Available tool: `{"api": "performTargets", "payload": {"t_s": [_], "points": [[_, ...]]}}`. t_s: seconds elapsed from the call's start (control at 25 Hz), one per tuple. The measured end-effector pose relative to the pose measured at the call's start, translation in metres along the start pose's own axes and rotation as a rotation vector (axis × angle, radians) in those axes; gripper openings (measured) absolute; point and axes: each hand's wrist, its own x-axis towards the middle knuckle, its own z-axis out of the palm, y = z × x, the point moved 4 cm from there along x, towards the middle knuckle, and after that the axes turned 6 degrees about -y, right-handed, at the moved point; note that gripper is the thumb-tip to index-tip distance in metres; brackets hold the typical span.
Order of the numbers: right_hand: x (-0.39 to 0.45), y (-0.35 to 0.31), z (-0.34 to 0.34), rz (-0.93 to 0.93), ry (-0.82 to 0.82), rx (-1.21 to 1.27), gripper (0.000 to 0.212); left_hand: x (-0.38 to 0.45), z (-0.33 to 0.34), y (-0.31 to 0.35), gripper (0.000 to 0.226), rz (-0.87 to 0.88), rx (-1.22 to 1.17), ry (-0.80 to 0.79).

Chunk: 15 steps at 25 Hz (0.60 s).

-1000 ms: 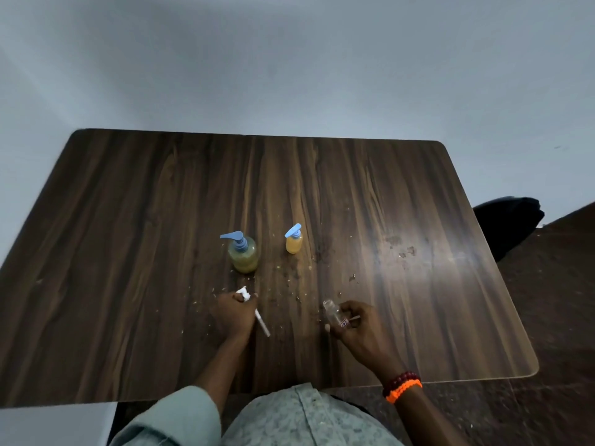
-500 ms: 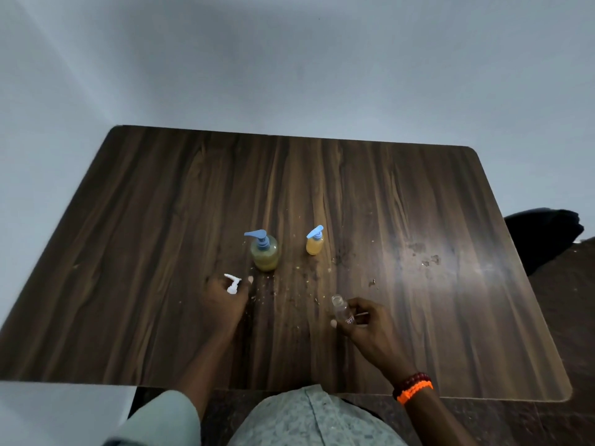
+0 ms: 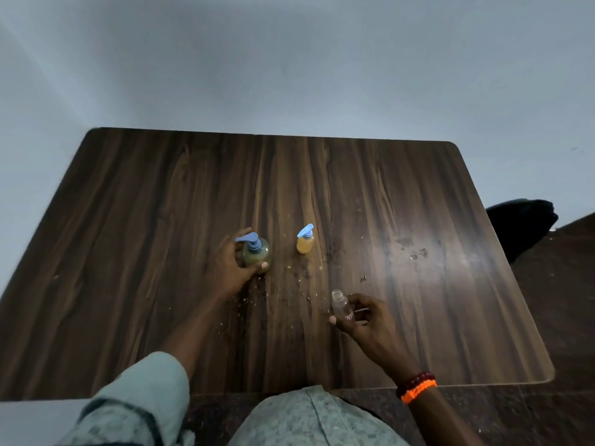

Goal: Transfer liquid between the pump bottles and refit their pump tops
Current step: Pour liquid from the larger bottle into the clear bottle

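Though seen pinching a white pump top half a second ago, found the left hand (image 3: 230, 267) now moved toward the far edge of the tabletop (image 3: 128, 252) and wrapped round the big green bottle (image 3: 257, 254), thumb on the near side, fingers behind. Noted the blue pump (image 3: 249, 240) fitted on that bottle, with the bottle upright near the middle of the tabletop. Could not locate the white pump top anywhere in view. Presumed set down and hidden by the arm; not confirmed.

Noted the small orange bottle (image 3: 305, 243) just to the right, upright, its own blue top on, apart from both hands.

Further right, nearer the front edge, found the right hand (image 3: 368, 321) holding the small clear bottle (image 3: 341, 306) as before. Fingers curled round its lower half, neck open and leaning toward the green bottle. Cannot tell whether its base touches the tabletop. Saw no liquid inside. Recorded crumbs and dried specks (image 3: 289, 275) between the bottles.

Judged the clear bottle uncapped and ready to receive, and the green bottle chosen as the source, pending removal of its pump. Flagged that unscrewing calls for a second hand, at present occupied. Flagged also the white pump top for recovery before refitting.
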Motion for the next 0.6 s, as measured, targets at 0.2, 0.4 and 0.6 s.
{"api": "performTargets", "payload": {"t_s": [0.2, 0.4, 0.6], "points": [[-0.003, -0.004, -0.001, -0.011, 0.014, 0.010, 0.032, -0.044, 0.022, 0.007, 0.079, -0.108, 0.229, 0.260], [-0.004, -0.010, 0.003, -0.013, -0.005, 0.022, 0.028, -0.037, 0.034, -0.021, 0.096, -0.075, 0.121, -0.005], [-0.005, -0.011, 0.009, -0.010, -0.015, 0.040, 0.034, -0.042, 0.031, -0.019, 0.077, -0.056, 0.128, 0.009]]}}
